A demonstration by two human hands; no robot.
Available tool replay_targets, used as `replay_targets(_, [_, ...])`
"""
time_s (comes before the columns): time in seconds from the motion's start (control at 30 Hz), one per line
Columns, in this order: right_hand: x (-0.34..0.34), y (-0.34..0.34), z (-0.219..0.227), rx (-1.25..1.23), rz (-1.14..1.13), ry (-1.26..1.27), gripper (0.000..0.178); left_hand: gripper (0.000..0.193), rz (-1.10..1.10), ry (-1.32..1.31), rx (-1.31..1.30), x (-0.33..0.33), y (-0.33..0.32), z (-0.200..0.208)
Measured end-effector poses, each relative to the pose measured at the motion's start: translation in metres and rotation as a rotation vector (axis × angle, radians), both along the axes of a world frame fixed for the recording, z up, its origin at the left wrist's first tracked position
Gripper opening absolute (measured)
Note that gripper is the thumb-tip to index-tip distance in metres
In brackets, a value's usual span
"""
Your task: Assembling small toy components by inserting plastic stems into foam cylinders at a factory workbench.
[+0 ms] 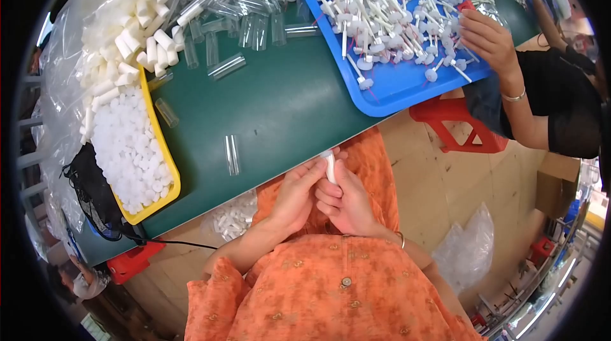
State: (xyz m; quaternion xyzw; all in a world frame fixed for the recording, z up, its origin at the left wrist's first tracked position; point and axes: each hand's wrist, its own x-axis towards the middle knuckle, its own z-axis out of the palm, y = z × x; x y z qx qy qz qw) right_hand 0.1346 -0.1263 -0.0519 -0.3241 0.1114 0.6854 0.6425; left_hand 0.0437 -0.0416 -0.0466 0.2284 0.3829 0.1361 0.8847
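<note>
Fingers (328,199) of left hand (298,193) and right hand (351,204) clamp one white cylinder (330,169) just beside the near edge of the desk (286,99); the step appears to be close two-handed handling, its next move calling for a steady pinch. Beyond lie a clear tube (231,155), a yellow tray (167,153) at left and, farther across, a blue tray (375,109).

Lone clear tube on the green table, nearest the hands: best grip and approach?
I'd pinch the clear tube mid-length, from above on the wearer's side, thumb and finger on its left and right long sides. It lies flat, lengthwise roughly away from the wearer, apart from the other tubes. The left hand looks nearer, though both hands are on a white piece.
</note>
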Motion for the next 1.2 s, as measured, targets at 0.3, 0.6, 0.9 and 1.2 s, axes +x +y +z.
replay_targets(0.3, [-0.002,-0.003,0.002,0.093,0.06,-0.02,0.035,0.035,0.029,-0.049,-0.005,-0.003,-0.001,0.002])
replay_targets(0.6, [0.012,0.002,0.014,0.043,0.134,0.141,0.034,0.032,0.072,-0.056,-0.069,0.001,0.002,0.018])
replay_targets(0.9, [0.028,0.0,0.015,0.0,0.242,0.093,0.032,0.033,0.089,-0.042,-0.054,0.002,-0.001,0.01])
replay_targets(1.2, [0.018,0.008,0.014,0.036,0.103,0.169,0.034,0.034,0.101,-0.056,-0.07,0.005,-0.001,0.01])
